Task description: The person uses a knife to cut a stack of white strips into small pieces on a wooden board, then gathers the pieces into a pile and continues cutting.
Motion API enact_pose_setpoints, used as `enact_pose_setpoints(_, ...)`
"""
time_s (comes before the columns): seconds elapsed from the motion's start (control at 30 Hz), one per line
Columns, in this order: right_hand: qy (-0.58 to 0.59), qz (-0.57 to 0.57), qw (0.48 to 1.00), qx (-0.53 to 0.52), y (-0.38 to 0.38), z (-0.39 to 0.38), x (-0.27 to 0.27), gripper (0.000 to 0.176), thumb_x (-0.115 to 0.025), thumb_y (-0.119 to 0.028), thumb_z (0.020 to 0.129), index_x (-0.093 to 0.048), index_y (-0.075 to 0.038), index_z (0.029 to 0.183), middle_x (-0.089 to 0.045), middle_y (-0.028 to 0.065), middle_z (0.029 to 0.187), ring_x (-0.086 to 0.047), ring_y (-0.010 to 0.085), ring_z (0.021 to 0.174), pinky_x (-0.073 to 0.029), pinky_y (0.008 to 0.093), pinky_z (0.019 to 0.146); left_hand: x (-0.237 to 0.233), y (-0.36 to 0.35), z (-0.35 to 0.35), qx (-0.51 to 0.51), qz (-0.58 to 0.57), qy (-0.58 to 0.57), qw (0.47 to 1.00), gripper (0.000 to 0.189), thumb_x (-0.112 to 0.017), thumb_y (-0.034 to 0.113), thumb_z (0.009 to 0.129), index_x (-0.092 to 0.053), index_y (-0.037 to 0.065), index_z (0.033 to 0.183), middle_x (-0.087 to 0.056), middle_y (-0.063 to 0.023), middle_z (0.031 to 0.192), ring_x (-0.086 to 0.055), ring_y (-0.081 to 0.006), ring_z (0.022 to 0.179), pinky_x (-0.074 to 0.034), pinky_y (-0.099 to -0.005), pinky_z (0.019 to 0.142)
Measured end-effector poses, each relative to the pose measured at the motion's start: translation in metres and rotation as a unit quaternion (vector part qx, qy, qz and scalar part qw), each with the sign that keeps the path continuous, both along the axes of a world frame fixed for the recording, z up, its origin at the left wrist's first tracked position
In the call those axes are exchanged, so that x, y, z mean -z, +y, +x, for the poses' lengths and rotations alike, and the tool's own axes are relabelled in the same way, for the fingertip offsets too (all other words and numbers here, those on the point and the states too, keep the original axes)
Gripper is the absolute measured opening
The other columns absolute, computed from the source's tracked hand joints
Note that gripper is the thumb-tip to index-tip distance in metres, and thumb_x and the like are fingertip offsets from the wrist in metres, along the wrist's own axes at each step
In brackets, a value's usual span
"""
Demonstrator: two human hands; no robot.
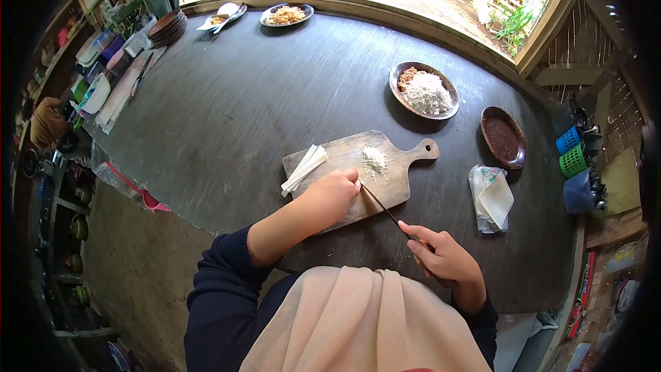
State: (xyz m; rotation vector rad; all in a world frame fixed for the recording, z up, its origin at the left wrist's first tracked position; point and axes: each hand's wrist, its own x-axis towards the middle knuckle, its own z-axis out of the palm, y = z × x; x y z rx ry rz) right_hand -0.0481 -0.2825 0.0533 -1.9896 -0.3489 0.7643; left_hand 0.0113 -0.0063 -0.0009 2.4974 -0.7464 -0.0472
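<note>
On the wooden cutting board (344,148) my left hand (332,195) is closed, its fingertips pressed together on a small piece of white food beside the blade. My right hand (441,256) is wrapped round the handle of a knife (383,208), whose tip reaches my left fingertips. Just beyond them lies a small heap of thin white shreds (374,160). Several white strips (305,167) rest at the board's left end. Further back, a brown plate (451,107) bears a pile of white shreds (427,92) and some brown food (411,77).
A brown oval dish (503,136) and a plastic packet with white sheets (491,198) are on the right. Two plates of food (286,15) (222,18) and stacked brown plates (167,28) stand at the back. Coloured baskets (571,161) hang at the right edge.
</note>
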Motion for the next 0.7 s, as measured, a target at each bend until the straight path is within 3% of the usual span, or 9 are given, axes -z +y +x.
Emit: enact_pose_setpoints(0.7,0.027,0.020,0.999,0.012,-0.0005,0.0029,0.0043,0.042,-0.049,-0.011,0.100,-0.049,-0.011,0.143,-0.053,0.0000,0.061,-0.052,0.0068,0.045,-0.045,0.0245,0.048,-0.0021,0.0002,-0.0011,-0.002,0.010,0.003,1.000,0.016,-0.057,0.008,0.092,-0.067,-0.004,0.097,-0.061,-0.0135,0.101,-0.062,-0.0319,0.094,-0.050,-0.0377,0.083)
